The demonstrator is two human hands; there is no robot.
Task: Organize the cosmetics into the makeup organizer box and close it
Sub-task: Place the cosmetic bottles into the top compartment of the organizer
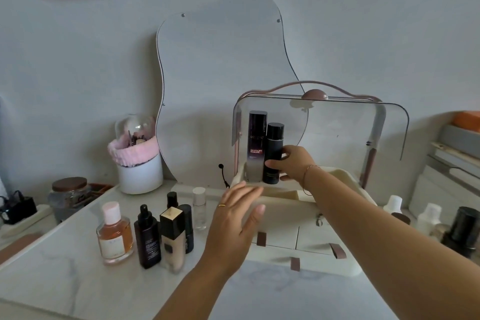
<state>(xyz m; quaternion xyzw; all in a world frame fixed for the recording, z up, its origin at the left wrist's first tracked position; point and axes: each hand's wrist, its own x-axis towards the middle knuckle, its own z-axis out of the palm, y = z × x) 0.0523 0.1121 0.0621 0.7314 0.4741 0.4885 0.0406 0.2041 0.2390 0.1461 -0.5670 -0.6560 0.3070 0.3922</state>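
Organizer (280, 231) on desk (78, 280), lid (350, 125) up. Tall bottle (257, 143) stands at its top tray's left end; right grip (296, 163) wraps black bottle (274, 153) beside it. Left grip (233, 218) spread at organizer front. Early, I judge: left bottles (148, 239) and right bottles (428, 215) wait on desk; closing undone

Your left hand (233, 221) wears a thin gold band ring (221, 205) on one finger, and its thumbnail (260, 208) is short and rounded. Your right hand (293, 163) carries a fine gold chain bracelet (307, 176) looped loosely round the wrist. Your left forearm (187, 286) and right forearm (376, 228) are bare as far as they show.
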